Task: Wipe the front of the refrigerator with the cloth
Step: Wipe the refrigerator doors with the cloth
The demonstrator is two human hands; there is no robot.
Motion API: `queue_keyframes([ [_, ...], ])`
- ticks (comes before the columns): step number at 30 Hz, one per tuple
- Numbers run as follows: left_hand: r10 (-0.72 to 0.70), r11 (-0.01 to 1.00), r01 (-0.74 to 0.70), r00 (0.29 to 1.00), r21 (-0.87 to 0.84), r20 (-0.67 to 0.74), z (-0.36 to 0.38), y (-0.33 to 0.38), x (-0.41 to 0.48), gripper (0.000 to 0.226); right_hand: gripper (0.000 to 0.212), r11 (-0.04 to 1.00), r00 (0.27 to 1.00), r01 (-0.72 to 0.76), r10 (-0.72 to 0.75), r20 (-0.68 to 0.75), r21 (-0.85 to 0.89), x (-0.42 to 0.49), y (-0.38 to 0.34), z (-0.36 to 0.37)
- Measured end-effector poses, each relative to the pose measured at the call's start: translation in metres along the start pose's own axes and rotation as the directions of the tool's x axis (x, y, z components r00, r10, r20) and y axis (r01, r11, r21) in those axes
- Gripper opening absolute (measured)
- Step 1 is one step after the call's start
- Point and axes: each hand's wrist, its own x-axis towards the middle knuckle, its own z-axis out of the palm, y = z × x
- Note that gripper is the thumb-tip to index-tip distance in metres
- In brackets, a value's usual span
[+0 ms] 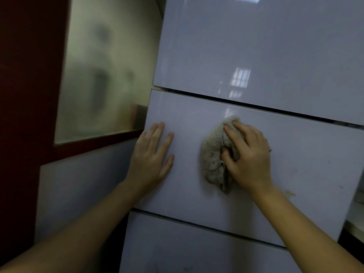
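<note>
**Container.** The refrigerator (216,56) shows a glossy pale-grey front in three sections: upper door (295,36), middle panel (307,164) and lower panel (177,245), divided by dark gaps. All three are closed, so the contents cannot be seen.

**Task item.** The cloth (213,160), beige terry and bunched, lies against the middle panel near its centre, just below the gap under the upper door. The right hand (248,156) grips it, with fingers curled over its upper part, thumb dug into the folds and palm pressing it to the surface. The left hand (151,156) holds nothing. It lies flat on the same panel close to its left edge, fingers straight and slightly spread, apart from the cloth.

**Surface.** The upper door carries a window reflection (239,79). A brownish mark (290,194) sits on the middle panel just beside the right wrist, and fainter specks lie further right.

**Surroundings.** Left of the refrigerator is a frosted glass pane (102,66) set in a dark red frame (25,75), with blurred shapes behind it. A grey panel (78,184) lies below the pane. At the right edge is a pale ledge (357,209), too little in view to identify. Lighting is dim.
</note>
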Motion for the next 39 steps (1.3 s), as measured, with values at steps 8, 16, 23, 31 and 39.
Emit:
queue_keyframes([
  [8, 0.010, 1.000, -0.011, 1.000, 0.013, 0.025, 0.005, -0.002, -0.003, 0.059, 0.050, 0.989, 0.988, 0.148, -0.149, 0.046, 0.027, 0.006, -0.028, 0.018],
  [16, 0.003, 1.000, -0.003, 1.000, -0.002, 0.029, 0.006, 0.000, -0.002, 0.060, 0.050, 0.997, 0.998, 0.049, -0.046, 0.049, -0.063, -0.046, 0.049, -0.031],
  [23, -0.105, 0.993, 0.106, 0.994, -0.051, 0.039, 0.005, 0.029, 0.004, 0.062, 0.050, 0.998, 0.998, -0.048, 0.049, 0.026, -0.030, -0.034, 0.050, -0.037],
  [31, -0.079, 0.997, 0.079, 0.996, 0.020, 0.037, 0.019, 0.044, 0.002, 0.062, 0.049, 0.999, 0.998, 0.052, -0.052, -0.027, -0.004, -0.031, 0.046, -0.021],
  [39, -0.062, 0.998, 0.062, 0.997, 0.015, -0.035, 0.032, 0.043, 0.000, 0.061, 0.050, 0.993, 0.997, -0.075, 0.075, -0.004, -0.096, -0.081, 0.107, -0.066],
])
